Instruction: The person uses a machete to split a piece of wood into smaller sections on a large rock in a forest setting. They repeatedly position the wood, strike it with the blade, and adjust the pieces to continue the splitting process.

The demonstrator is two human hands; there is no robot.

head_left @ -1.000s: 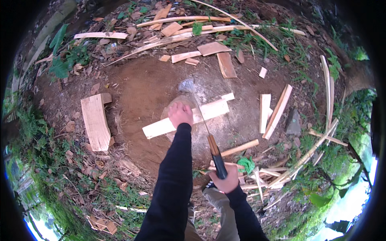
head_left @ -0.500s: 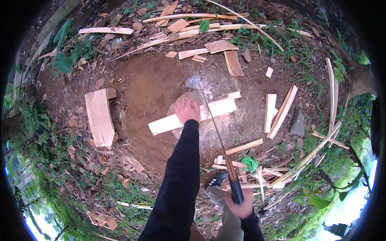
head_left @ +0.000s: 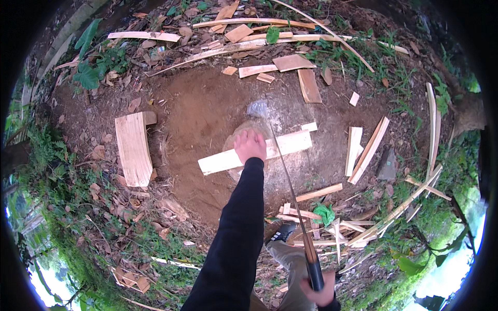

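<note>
The left hand (head_left: 250, 145) is pressing flat on the pale, uncut wooden plank (head_left: 255, 152) lying across the round stump (head_left: 244, 129), while the right hand (head_left: 318, 291) is gripping the long thin-bladed machete (head_left: 290, 194), with split slats already lying around.

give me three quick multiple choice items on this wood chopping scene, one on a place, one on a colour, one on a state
1. Where does the left hand rest?
A. on the pale plank across the stump
B. on the wide board at left
C. on the shoe

2. What colour is the sleeve of that arm?
A. red
B. black
C. white

3. How is the long blade held?
A. lying loose on the ground
B. stuck in the plank
C. gripped at the handle by the right hand

Answers: 1 A, the hand presses the plank; 2 B, the sleeve is black; 3 C, fingers wrap the handle.
</note>
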